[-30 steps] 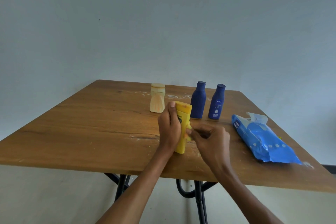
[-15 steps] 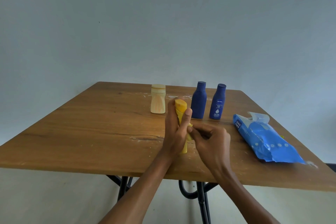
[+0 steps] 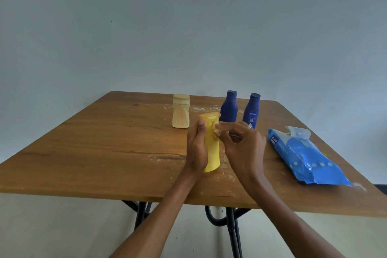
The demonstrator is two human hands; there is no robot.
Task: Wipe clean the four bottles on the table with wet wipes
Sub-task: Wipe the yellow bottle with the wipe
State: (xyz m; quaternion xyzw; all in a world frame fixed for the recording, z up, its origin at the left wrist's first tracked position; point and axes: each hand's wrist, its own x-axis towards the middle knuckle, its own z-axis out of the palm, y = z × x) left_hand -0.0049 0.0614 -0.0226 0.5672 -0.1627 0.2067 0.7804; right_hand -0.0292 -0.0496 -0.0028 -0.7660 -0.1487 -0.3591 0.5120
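Head view: we are gripping the yellow bottle [image 3: 212, 144] above the table [image 3: 117, 144] in our left hand [image 3: 196, 148]; our right hand [image 3: 240, 144] is pinching something small against it, too small to make out.

A yellow bottle [image 3: 212, 144], two navy bottles [image 3: 228, 109], a cream-orange streaked bottle [image 3: 181, 113], blue wipes pack [image 3: 303, 157].

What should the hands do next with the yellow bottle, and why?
Probably slide the right hand down the yellow plastic bottle. Its fingertips pinch something small, likely a wipe, against the bottle's upper part, while the left hand grips the bottle above the wooden table. The lower half looks unwiped.
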